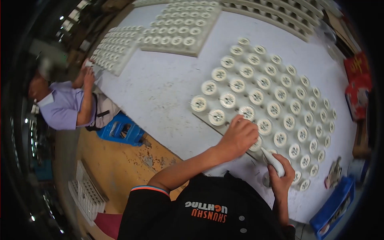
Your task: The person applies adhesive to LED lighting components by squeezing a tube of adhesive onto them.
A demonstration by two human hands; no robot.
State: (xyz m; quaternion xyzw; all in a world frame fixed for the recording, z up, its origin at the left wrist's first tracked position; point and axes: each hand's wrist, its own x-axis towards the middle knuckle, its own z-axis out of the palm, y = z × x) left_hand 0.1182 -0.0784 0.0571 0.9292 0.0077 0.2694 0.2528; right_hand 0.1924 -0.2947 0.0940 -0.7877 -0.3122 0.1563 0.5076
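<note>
The big white table (160,88) fills most of my view. All the other things I name by where they sit from it.

On the table, right under my hands, lies a flat white tray (224,120). It is full of round white lamp parts (256,96) set in slanted rows. More trays (180,24) of the same round parts lie at the far end of the table, well apart from mine.

Beside the table's left edge sits another person in a pale purple shirt (64,108). That person's hand (88,74) touches a tray at the table's edge. A blue stool (120,130) stands on the floor just beside that person, close to the table. A white crate (86,194) rests on the floor farther from the table.

At the near right corner of the table there is a blue bin (334,206). Red boxes (358,86) sit past the table's right side.

My left hand (239,136) is curled and presses down on one round part (256,145) near the front edge of my tray. My fingers (250,130) are bent over it, so I cannot tell how tight they grip.

My right hand (282,180) is closed around a small white tool (273,160). Its tip points up toward the part under my left hand, just beside it.
</note>
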